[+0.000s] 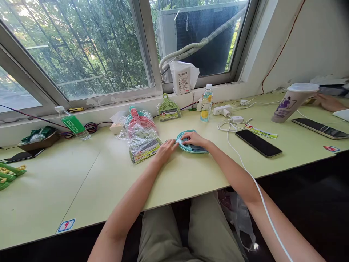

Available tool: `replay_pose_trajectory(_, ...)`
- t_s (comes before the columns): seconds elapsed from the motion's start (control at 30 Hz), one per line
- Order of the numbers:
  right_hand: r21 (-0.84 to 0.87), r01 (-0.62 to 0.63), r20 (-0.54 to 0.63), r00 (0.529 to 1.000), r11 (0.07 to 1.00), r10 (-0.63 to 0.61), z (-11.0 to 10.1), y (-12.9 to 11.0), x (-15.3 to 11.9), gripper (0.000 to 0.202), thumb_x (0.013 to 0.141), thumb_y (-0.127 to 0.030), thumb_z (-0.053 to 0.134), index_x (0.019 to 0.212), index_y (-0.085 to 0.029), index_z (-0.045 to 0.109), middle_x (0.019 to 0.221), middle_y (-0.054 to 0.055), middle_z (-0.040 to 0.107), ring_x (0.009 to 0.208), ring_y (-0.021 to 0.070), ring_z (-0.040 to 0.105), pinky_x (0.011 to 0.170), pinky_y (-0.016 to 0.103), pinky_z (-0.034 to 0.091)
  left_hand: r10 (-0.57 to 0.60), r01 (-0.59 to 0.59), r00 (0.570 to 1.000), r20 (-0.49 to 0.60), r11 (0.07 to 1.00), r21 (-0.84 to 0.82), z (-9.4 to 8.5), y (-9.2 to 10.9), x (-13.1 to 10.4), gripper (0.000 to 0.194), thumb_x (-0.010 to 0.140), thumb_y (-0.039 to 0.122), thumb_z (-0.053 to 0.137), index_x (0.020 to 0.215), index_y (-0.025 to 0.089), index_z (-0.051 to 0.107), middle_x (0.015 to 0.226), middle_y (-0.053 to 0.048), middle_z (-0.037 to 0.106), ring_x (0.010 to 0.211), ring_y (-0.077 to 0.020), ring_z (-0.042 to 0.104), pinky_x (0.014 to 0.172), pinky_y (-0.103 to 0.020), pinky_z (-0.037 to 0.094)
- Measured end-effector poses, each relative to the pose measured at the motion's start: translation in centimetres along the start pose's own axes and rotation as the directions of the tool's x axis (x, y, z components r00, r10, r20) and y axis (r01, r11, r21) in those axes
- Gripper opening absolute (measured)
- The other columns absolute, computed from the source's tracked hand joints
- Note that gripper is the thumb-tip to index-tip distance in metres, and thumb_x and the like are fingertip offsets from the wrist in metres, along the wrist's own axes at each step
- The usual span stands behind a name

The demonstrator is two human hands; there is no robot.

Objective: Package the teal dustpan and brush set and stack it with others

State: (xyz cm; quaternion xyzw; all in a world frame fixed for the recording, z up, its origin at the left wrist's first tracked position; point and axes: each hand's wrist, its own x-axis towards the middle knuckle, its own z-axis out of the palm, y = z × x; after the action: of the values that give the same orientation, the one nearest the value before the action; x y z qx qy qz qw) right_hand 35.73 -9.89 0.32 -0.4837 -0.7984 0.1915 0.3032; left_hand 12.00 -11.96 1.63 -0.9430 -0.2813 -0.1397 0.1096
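A small blue dustpan-and-brush set [200, 149] lies flat on the table, its dark bristles toward the right. My left hand [165, 150] is closed at the handle end of the set, its fingertips pinching there. From the right, my right hand [194, 139] reaches over the set, with thumb and fingers closed on its blue upper part. Just left of my left hand lies a pile of similar sets in clear plastic wrap: a pink one [139, 120] and, nearer me, a wrapped one with a yellow-green label [147, 150]. A green set [169, 108] leans against the window ledge.
Behind my hands stands a drink bottle [206, 103]. A black phone [258, 143], a power strip [221, 110] and a white cable are at right, near a large cup [293, 102]. Another person's hand [328, 102] rests at far right. A green-labelled bottle [73, 123] tilts at left.
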Motion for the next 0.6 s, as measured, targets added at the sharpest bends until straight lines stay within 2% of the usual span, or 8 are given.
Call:
replay_pose_trajectory(0.27,0.042,0.039,-0.025,0.999,0.998,-0.038,0.9,0.5,0.1,0.028,0.077,-0.039,0.068,0.095,-0.02,0.079,0.101,0.005,0.073,0.079,0.0176,0.063,0.069,0.027,0.045,0.01,-0.015,0.999,0.053,0.996,0.087,-0.1,0.3,0.3,0.044,0.094,0.006,0.023,0.124,0.015,0.054,0.112,-0.015,0.056,0.109,-0.0253,0.052,0.096,-0.037,0.041)
replay_pose_trajectory(0.4,0.038,0.034,-0.018,0.999,0.999,-0.033,0.8,0.3,0.1,0.025,0.077,-0.036,0.07,0.095,-0.021,0.079,0.101,0.005,0.074,0.08,0.0178,0.064,0.07,0.027,0.046,-0.004,-0.005,0.993,0.115,0.997,0.075,-0.4,0.3,0.2,0.046,0.092,0.004,0.024,0.127,0.012,0.053,0.112,-0.017,0.057,0.107,-0.0266,0.054,0.087,-0.035,0.045)
replay_pose_trajectory(0.5,0.016,0.027,-0.057,0.998,1.0,-0.026,0.9,0.0,0.2,0.021,0.075,-0.031,0.072,0.094,-0.022,0.079,0.1,0.005,0.074,0.086,0.0189,0.065,0.071,0.027,0.047,-0.022,0.001,0.983,0.182,0.994,0.111,-0.4,0.3,0.3,0.051,0.088,0.0,0.025,0.132,0.01,0.049,0.116,-0.018,0.056,0.106,-0.0267,0.055,0.077,-0.033,0.047)
replay_pose_trajectory(0.6,0.008,0.012,-0.112,0.994,1.0,-0.011,1.2,-0.2,0.3,0.02,0.074,-0.025,0.074,0.093,-0.021,0.079,0.1,0.007,0.074,0.092,0.0204,0.066,0.075,0.028,0.048,-0.059,0.041,0.982,0.178,0.993,0.106,0.0,0.3,0.4,0.051,0.088,-0.001,0.026,0.133,0.011,0.047,0.117,-0.018,0.056,0.105,-0.0243,0.058,0.074,-0.031,0.048)
